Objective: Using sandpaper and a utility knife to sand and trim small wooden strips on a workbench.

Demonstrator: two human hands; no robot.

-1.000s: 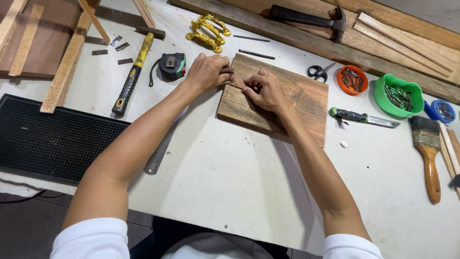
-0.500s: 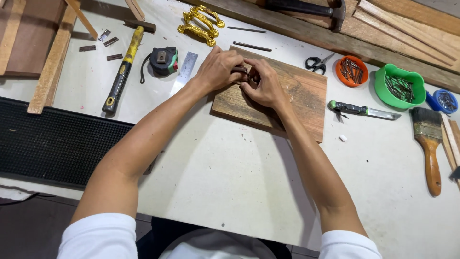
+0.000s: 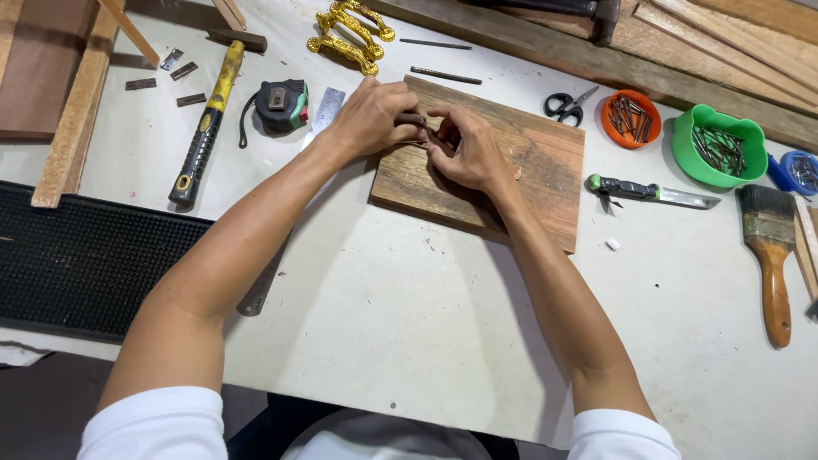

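A: Where were the two hands?
B: Both met over the upper-left part of the wooden board (image 3: 511, 170), in the upper middle of the frame. The left hand (image 3: 368, 119) had its grip pinched on a small dark metal piece (image 3: 412, 120) against the board. The right hand (image 3: 467, 152) was curled, fingertips touching that same piece; whether its grip actually clasped it, I couldn't tell.
A: And around them on the bench (image 3: 409, 324)?
B: One tape measure (image 3: 279, 106) and one yellow-handled hammer (image 3: 203, 128) at upper left, one steel ruler (image 3: 327, 107) partly under the left forearm. To the right: one pair of scissors (image 3: 569, 104), one orange bowl of nails (image 3: 630, 118), one green bowl of nails (image 3: 714, 146), one utility knife (image 3: 648, 192), one paintbrush (image 3: 769, 247).
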